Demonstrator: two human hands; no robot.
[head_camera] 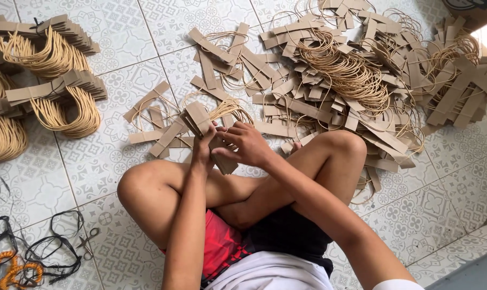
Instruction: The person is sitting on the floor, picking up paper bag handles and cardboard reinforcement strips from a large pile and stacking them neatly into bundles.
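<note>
I sit cross-legged on a patterned tile floor. My left hand [202,150] grips a stack of brown paper-bag handle strips [198,117] with tan twine loops [230,109] fanning out behind it. My right hand [246,144] rests on the same stack from the right, its fingers closed over the lower strips. A few loose strips [160,137] lie just left of my hands on the floor.
A large loose pile of strips with twine loops [351,75] spreads across the floor ahead and to the right. Tied bundles of handles [55,80] lie at the left. Small scissors [87,243] and black cords [50,252] sit at the lower left.
</note>
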